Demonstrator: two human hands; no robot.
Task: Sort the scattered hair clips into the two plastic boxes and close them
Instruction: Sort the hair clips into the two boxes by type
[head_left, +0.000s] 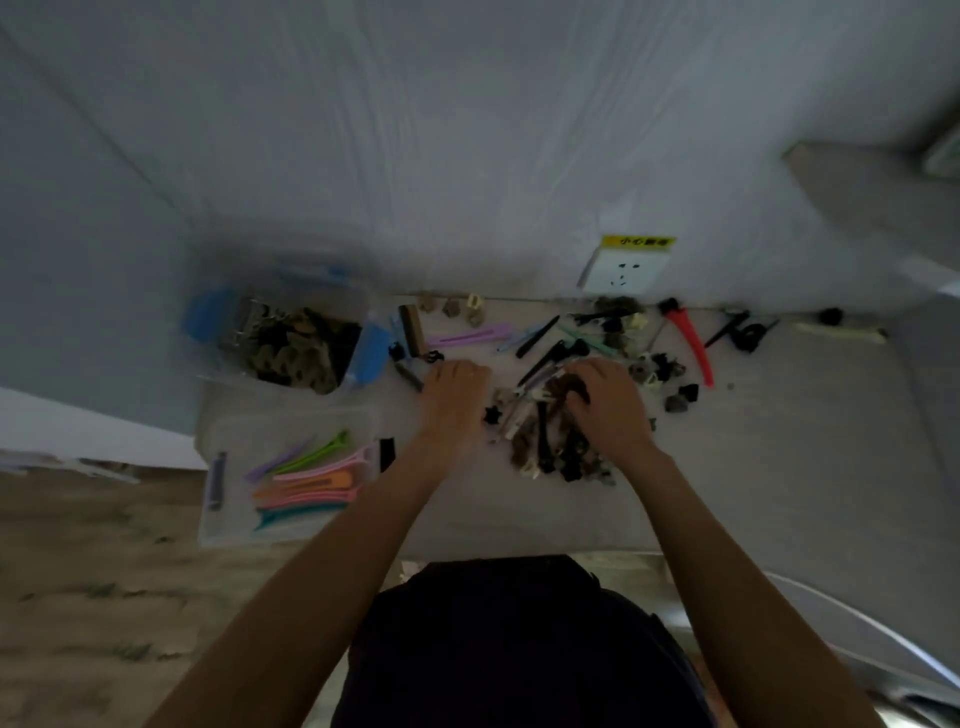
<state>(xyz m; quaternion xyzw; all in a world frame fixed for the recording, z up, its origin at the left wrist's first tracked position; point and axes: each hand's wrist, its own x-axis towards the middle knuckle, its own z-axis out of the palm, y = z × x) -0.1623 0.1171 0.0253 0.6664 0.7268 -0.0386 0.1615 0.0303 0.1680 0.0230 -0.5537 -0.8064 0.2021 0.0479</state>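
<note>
Tabletop (779, 493): a pale surface set against a grey wall, seen from above in dim, blurred light; a white wall socket (626, 271) with a yellow label sits just above its far edge.

Far box (291, 338): a clear plastic box with blue latches at the tabletop's far left corner, lid off, heaped with small dark and brown claw clips.

Near box (288, 475): a clear, shallow box at the left edge, nearer the person than the far box, open on top; long flat clips in pink, orange, green, purple and teal lie side by side in it.

Scattered clips (550, 441): a loose pile of brown, black and cream clips at the middle of the tabletop, with more strewn along the far edge; a long red clip (693, 343) lies toward the far right, a lilac one (467, 335) near the far box.

Left hand (457, 395): palm down between the far box and the pile, fingers curled under and close together; whether they pinch anything cannot be told.

Right hand (605, 400): pressed onto the far side of the pile, fingers bunched around a clump of brown and black clips.
</note>
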